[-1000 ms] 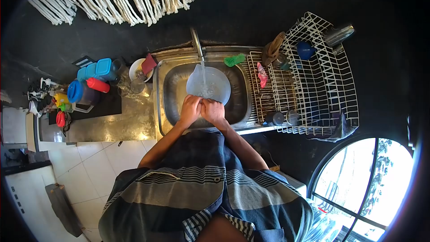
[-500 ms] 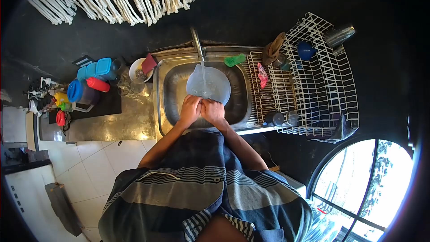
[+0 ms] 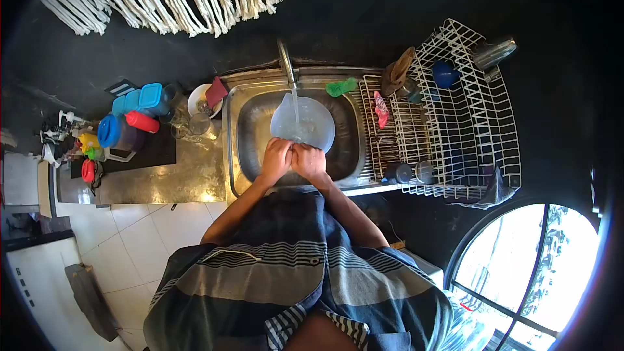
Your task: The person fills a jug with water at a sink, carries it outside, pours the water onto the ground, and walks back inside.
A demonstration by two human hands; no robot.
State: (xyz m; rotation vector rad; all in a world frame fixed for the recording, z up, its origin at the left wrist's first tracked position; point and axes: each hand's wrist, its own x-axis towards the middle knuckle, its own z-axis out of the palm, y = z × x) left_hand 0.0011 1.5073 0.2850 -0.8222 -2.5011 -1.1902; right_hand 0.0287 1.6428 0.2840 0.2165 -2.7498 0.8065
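Counter [image 3: 162, 181], metal, fitted with sink [image 3: 250, 143]; a translucent bowl [image 3: 315, 120] is contained therein. Around the sink are placed: white bowl [image 3: 194, 99] at ten o'clock; glass [image 3: 212, 131] at nine, red bottle [image 3: 143, 123] farther out; green item [image 3: 341, 87] between one and two; white wire rack [image 3: 478, 114] at three.

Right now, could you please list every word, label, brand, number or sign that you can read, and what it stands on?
No text can be read.
Bowl: no lettering visible.
Pink packet: pale marks, too small and blurred to tell whether they are letters.
White panel, lower left: dark marks, too small to make out.
Red bottle: nothing legible.
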